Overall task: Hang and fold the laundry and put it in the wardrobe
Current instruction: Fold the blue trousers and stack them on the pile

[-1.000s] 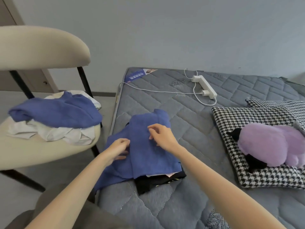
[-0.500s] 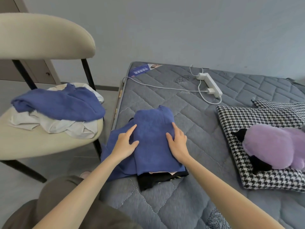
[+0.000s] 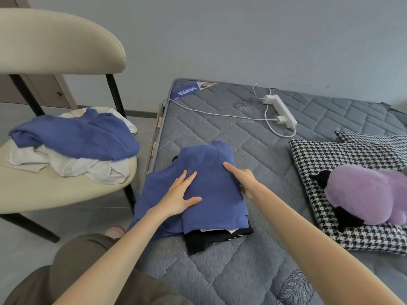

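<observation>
Left hand [image 3: 177, 198] flat, fingers straight, pressing the folded blue shirt [image 3: 211, 172] on the mattress [image 3: 220, 119], over black clothes [image 3: 204, 241]. Right hand [image 3: 245, 180] at the shirt's right edge, index straight; can't tell if gripping.

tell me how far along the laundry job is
Done: a black garment and a pale item lie folded on the mattress. In hand: the left hand presses flat the folded blue garment atop that stack, the right hand at its edge. Left: a crumpled blue garment and white clothes heaped on the chair; no wardrobe step shows yet.
</observation>
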The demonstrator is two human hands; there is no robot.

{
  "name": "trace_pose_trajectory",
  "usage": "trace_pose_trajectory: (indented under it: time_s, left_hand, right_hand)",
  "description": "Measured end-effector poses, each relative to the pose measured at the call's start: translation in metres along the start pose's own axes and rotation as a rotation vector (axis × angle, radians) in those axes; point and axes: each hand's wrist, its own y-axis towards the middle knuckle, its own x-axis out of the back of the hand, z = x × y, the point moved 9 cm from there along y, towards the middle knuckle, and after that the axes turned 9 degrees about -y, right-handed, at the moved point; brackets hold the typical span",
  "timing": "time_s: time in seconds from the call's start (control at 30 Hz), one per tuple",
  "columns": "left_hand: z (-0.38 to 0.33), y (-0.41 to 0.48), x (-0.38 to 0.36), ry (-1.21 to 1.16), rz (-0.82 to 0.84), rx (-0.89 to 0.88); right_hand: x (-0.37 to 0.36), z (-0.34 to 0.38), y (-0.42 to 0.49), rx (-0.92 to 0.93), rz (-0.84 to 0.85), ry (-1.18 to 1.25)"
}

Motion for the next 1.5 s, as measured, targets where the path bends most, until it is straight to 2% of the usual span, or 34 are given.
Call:
trace_pose_trajectory:
  time_s: [0.07, 0.3, 0.5, 0.67, 0.83, 1.0, 1.1, 1.27, 1.37, 1.43, 1.5]
  left_hand:
    - [0.001, 0.001, 0.001, -0.003, 0.005, -0.003]
    - [0.006, 0.002, 0.002, -0.048, 0.006, -0.018]
    - [0.012, -0.003, 0.009, -0.104, -0.006, -0.048]
    - [-0.005, -0.018, 0.043, -0.254, -0.119, -0.155]
    - [-0.039, -0.038, 0.093, -0.335, -0.225, -0.271]
    - [-0.081, -0.041, 0.116, -0.193, -0.360, -0.316]
    - [-0.123, -0.032, 0.099, -0.182, -0.243, -0.414]
    - [-0.156, 0.000, 0.024, 0.014, -0.070, -0.357]
    - [-0.133, 0.005, -0.025, 0.030, 0.079, -0.233]
    - [-0.103, 0.003, -0.044, 0.151, 0.146, -0.146]
    - [-0.073, 0.000, -0.042, 0.335, 0.125, -0.047]
  right_hand:
    - [-0.001, 0.000, -0.001, -0.019, 0.063, 0.052]
    - [-0.027, 0.021, -0.012, 0.174, 0.262, 0.004]
    - [-0.045, 0.063, -0.030, 0.386, 0.167, -0.245]
    - [-0.072, 0.124, -0.058, 0.540, 0.145, -0.306]
    - [-0.086, 0.178, -0.093, 0.651, 0.191, -0.258]
    - [-0.049, 0.211, -0.127, 0.718, 0.171, -0.138]
    - [0.001, 0.211, -0.135, 0.704, 0.099, -0.095]
    - [0.101, 0.163, -0.120, 0.598, -0.116, -0.179]
    - [0.140, 0.122, -0.098, 0.533, -0.211, -0.383]
    - [0.153, 0.095, -0.081, 0.496, -0.247, -0.515]
    - [0.160, 0.066, -0.064, 0.430, -0.259, -0.536]
